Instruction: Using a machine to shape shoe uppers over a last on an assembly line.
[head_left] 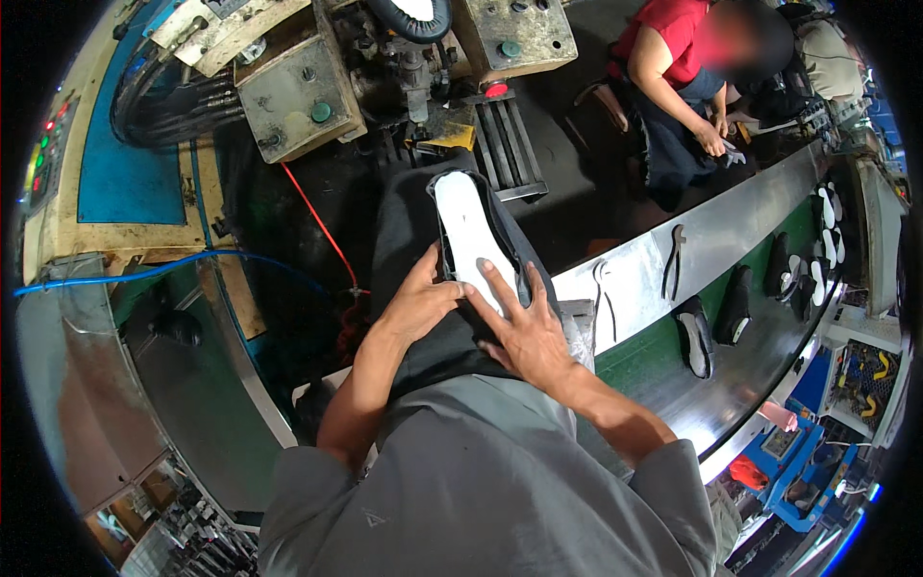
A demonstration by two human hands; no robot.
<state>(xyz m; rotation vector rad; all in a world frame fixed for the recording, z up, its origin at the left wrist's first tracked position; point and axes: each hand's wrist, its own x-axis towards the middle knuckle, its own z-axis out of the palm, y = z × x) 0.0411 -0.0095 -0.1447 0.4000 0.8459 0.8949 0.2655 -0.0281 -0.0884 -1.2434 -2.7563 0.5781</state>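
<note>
A shoe upper with a white insole board (468, 216) facing up and a dark rim rests across my lap, its narrow end away from me. My left hand (420, 300) grips its left side, with the thumb on the white surface. Across the near end, my right hand (524, 332) holds the shoe with fingers spread, index and middle on the white board and others along the right edge. The underside of the shoe is hidden. To the right, two pairs of pincers (675, 262) lie apart on the metal ledge (630, 293).
Several dark shoes (696, 337) with pale soles lie on a green conveyor (654, 370) at right. A machine with a green button (320, 112) stands ahead. A blue hose (183, 258) crosses at left. Another person (673, 72) in red sits at the far right, hands on something small.
</note>
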